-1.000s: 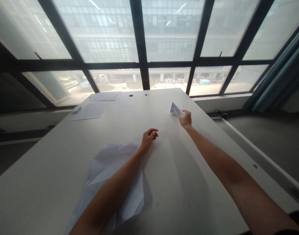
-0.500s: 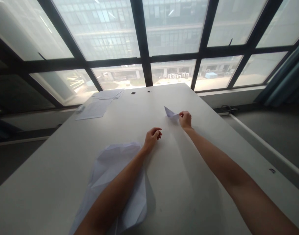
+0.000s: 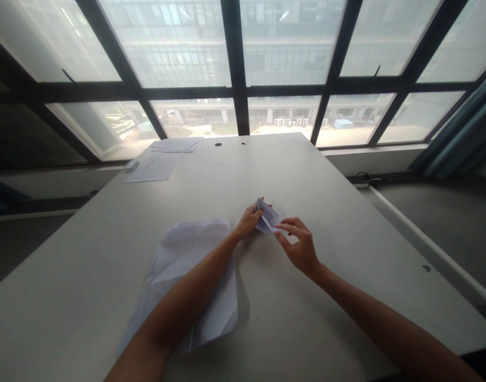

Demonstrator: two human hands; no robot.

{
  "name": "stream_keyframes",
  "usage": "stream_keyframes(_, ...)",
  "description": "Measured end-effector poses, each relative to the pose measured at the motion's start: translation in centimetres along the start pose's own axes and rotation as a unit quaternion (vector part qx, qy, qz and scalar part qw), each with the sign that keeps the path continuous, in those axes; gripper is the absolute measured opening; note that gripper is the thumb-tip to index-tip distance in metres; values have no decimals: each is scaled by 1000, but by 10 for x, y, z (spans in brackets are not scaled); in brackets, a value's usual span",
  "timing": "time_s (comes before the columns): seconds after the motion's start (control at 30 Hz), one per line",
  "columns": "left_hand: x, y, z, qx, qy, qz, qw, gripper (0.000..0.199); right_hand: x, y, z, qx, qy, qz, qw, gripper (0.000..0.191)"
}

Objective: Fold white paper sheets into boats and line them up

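Held up in two bare hands over the middle of a white bench (image 3: 334, 207), before a wall of tall windows (image 3: 286, 48): a small folded paper (image 3: 268, 216), angled and partly open along its creases. Gripped at its left side by the left hand (image 3: 249, 220), with thumb in front and fingers behind. Pinched at its near right corner by the right hand (image 3: 303, 248), with thumb and fingers drawn narrow about the edge; impossible to tell how firmly.

Spread beneath and beside the left forearm, at near left: a large creased sheet (image 3: 179, 260). Lying at far left: flat papers (image 3: 159, 166), partly overlapping.

By the look of it, very light and thin, somewhat stiff along the folds but soft across single layers, easily crushed or bent out of shape. Best held lightly by the layered edges and corners, without pressing on the open middle or tugging the two sides apart.
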State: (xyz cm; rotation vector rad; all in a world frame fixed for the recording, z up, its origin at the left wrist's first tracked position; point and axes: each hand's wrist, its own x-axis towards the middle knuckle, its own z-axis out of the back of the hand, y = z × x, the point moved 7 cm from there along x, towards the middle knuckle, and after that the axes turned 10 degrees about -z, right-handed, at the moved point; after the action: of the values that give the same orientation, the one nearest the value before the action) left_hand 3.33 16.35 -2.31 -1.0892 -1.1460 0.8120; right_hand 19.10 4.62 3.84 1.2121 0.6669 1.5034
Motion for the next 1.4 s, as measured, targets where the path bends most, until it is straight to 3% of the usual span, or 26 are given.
stream_keyframes(0.07,-4,-4,-12,30,46,-8,998,27,11,-2,16,24,-48,-39,998,25)
stream_keyframes(0.23,-20,-11,-42,60,108,-37,992,37,26,-22,4,18,46,-98,994,32)
stream_keyframes(0.33,-28,-14,-56,65,113,-50,990,43,21,-36,-1,-9,43,-114,993,29)
stream_keyframes(0.43,-31,-16,-61,75,107,-53,990,45,19,-47,2,14,29,-130,991,26)
stream_keyframes(0.6,-32,-21,-67,42,180,-43,982,34,24,-55,8,50,20,-135,989,23)
stream_keyframes(0.7,-33,-17,-62,-10,196,20,980,42,29,-62,19,127,6,-181,975,15)
stream_keyframes(0.77,-33,-11,-56,-61,171,78,980,49,35,-70,29,211,13,-230,950,13)
stream_keyframes(0.83,-32,-4,-47,-116,108,116,980,54,41,-80,38,287,25,-264,920,13)
stream_keyframes(0.93,-28,4,-37,-147,22,130,980,58,49,-98,49,333,24,-289,897,14)
stream_keyframes(1.07,-22,1,-24,-32,-55,47,997,56,48,-113,50,284,-15,-305,909,21)
stream_keyframes(1.13,-22,-2,-19,17,-91,18,996,57,43,-109,40,262,7,-301,917,40)
stream_keyframes(1.23,-23,-2,-19,-2,-108,24,994,54,33,-98,20,233,79,-309,919,60)
stream_keyframes(1.33,-24,0,-22,-63,-100,51,992,48,26,-96,11,223,103,-320,915,44)
stream_keyframes(1.4,-22,2,-20,-116,-118,60,984,47,28,-99,15,220,71,-309,922,36)
